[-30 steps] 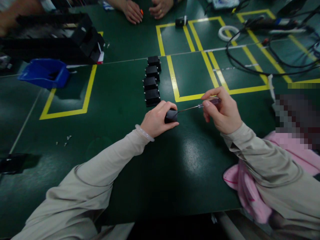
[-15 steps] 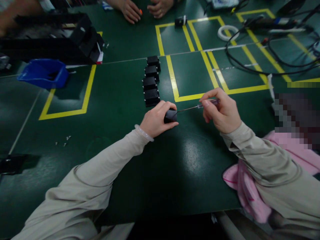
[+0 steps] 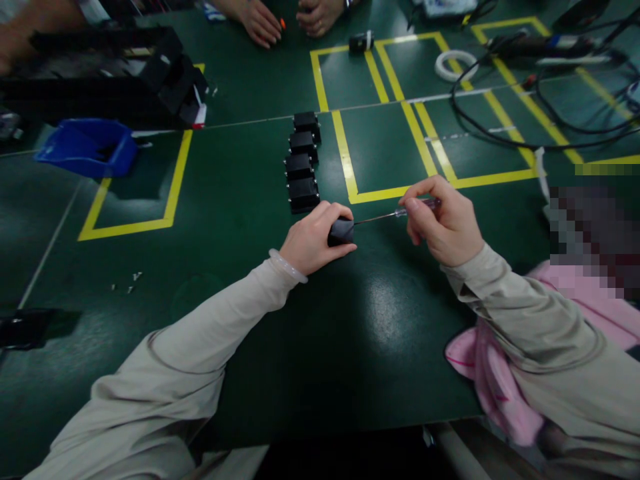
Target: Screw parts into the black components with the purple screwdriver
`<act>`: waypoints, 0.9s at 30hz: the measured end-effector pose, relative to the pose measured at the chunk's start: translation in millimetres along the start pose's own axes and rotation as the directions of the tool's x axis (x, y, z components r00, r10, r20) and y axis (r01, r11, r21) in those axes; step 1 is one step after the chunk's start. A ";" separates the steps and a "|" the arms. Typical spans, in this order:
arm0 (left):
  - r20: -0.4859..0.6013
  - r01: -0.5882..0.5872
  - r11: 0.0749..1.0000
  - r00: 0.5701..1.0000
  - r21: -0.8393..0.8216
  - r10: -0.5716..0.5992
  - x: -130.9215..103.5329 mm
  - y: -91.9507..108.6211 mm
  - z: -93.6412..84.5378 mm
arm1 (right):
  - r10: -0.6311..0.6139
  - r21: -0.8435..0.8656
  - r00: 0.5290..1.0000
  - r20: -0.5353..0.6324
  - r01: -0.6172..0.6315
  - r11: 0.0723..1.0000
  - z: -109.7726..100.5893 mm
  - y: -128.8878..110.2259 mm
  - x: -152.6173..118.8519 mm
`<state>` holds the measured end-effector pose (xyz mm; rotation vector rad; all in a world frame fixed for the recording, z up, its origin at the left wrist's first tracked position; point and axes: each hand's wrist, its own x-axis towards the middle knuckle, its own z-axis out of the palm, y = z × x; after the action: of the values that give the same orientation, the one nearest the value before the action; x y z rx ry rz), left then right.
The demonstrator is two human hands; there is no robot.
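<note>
My left hand (image 3: 316, 239) is closed around a small black block (image 3: 342, 232) on the green table (image 3: 310, 360). My right hand (image 3: 443, 223) grips a screwdriver (image 3: 403, 212) by its clear handle, and the thin shaft points left. Its tip meets the right side of the block; whether it sits in a screw is too small to tell. Just beyond my left hand, several black blocks (image 3: 303, 190) with small shiny screws at their sides stand in a row running away from me.
A blue bin (image 3: 90, 147) and a long black tray (image 3: 100, 80) are at the left. Loose screws (image 3: 131, 283) lie nearer. Another person's hands (image 3: 263, 23) rest at the far edge. Cables, a white tape ring (image 3: 456, 66) and pink cloth (image 3: 500, 387) are at the right.
</note>
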<state>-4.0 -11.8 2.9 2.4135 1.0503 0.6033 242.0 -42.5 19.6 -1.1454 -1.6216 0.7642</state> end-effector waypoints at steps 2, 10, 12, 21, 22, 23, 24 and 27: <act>0.000 -0.001 1.000 1.000 0.003 0.001 0.1 0.1 -0.1 | 0.007 0.026 1.000 -0.005 -0.007 1.000 0.5 -1.0 -0.3; 0.000 -0.009 1.000 1.000 0.006 0.009 0.5 0.9 -0.6 | -0.006 0.003 1.000 0.003 0.006 1.000 0.1 -0.3 -0.4; 0.004 -0.007 1.000 1.000 0.005 0.007 0.5 1.0 -0.6 | -0.005 0.008 1.000 -0.004 0.005 1.000 0.3 0.4 -0.5; -0.002 -0.004 1.000 1.000 0.003 0.004 0.1 0.9 -0.3 | -0.017 -0.006 1.000 -0.001 0.017 1.000 0.3 1.4 -1.0; -0.003 -0.006 1.000 1.000 0.004 0.006 0.1 0.7 -0.1 | -0.023 -0.006 1.000 -0.002 0.023 1.000 0.3 1.8 -1.1; -0.004 -0.007 1.000 1.000 0.005 0.007 0.1 0.5 0.0 | -0.029 -0.002 1.000 -0.005 0.029 1.000 0.4 2.1 -1.1; -0.005 -0.009 1.000 1.000 0.005 0.009 0.1 0.3 0.2 | -0.035 0.006 0.999 -0.008 0.035 0.999 0.5 2.4 -1.1; -0.009 -0.013 1.000 1.000 0.003 0.013 0.2 0.1 0.5 | -0.049 0.023 0.999 -0.013 0.049 0.999 0.9 3.0 -0.7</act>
<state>-3.5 -11.8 2.5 2.4240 1.0404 0.6178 242.2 -42.1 16.4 -1.0876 -1.6207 0.7414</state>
